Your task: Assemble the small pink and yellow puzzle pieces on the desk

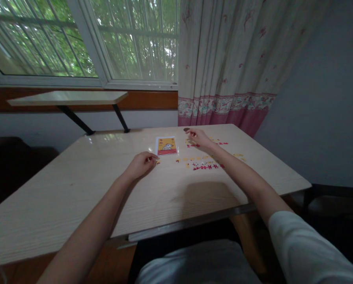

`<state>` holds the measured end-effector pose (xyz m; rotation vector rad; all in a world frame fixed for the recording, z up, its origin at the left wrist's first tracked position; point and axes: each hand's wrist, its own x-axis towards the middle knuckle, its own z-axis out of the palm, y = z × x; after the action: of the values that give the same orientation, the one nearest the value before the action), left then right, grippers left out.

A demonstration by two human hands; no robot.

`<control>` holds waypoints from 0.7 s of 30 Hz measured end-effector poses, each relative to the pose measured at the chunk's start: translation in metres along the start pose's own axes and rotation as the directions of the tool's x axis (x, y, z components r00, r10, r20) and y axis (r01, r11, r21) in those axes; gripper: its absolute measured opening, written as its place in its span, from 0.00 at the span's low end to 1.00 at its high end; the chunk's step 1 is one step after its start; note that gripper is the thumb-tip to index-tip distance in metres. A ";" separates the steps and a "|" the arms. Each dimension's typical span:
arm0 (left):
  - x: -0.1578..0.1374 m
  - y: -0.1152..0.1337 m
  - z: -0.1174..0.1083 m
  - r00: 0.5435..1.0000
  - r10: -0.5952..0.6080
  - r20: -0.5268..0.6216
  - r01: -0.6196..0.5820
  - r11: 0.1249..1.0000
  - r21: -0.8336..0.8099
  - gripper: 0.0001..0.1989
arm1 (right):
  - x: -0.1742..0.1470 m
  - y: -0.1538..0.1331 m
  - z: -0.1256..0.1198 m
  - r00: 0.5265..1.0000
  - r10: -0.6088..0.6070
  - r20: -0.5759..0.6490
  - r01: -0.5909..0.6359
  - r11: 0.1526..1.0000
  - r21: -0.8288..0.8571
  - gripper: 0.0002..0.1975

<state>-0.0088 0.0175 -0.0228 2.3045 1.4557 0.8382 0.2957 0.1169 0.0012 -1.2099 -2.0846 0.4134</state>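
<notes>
Left hand: the left hand (142, 163) is low over the table (105, 197), fingers bunched near their tips, with a small yellow-and-red jigsaw piece (158, 161) right by them. Can't tell if they're actually pinching anything, it's just too tiny.
Right hand: the right hand (199, 139) reaches further out, above the far bunch of pieces, fingers bent and pointing left. Can't really tell whether they're closed on something, sorry.
By the right fingertips: a dark round object (186, 129) near the table's back edge. Too small to say what it is, or if the fingers touch it.
Picture card: the picture card (167, 146) lies flat between the two hands, closer to the left one. White border, yellow background, red strip along the bottom, and a whitish cartoon animal in the middle.
Loose bits: yellow pieces (198, 159) run in a rough row right of the card, with red pieces (210, 167) lined up on the near side of them and some whitish ones in between. More yellow and red show around the right hand and past the forearm.
Back of the table: a raised shelf (70, 98) on black legs, over to the left.
Behind it all: a barred window (135, 39) with greenery outside, plus a pale patterned curtain (217, 59) with a pink hem.
</notes>
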 end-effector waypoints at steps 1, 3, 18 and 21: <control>0.000 0.004 0.002 1.000 0.000 -0.013 -0.001 1.000 -0.029 0.13 | -0.008 -0.005 0.005 1.000 0.007 -0.030 -0.003 0.993 0.121 0.11; -0.001 0.014 0.010 0.999 -0.006 -0.031 0.003 0.995 -0.101 0.13 | -0.025 -0.018 0.017 0.997 0.057 -0.048 -0.036 0.935 0.354 0.09; -0.003 0.055 0.030 0.972 -0.224 -0.067 0.140 0.789 -0.598 0.22 | -0.080 -0.076 0.053 0.965 0.241 0.105 -0.234 0.611 0.756 0.19; -0.003 0.056 0.029 0.973 -0.219 -0.074 0.135 0.795 -0.591 0.23 | -0.081 -0.077 0.056 0.964 0.240 0.112 -0.240 0.614 0.752 0.17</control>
<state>0.0489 -0.0082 -0.0172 1.6496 1.2122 1.2070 0.2347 0.0115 -0.0275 -0.9325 -1.4422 1.2781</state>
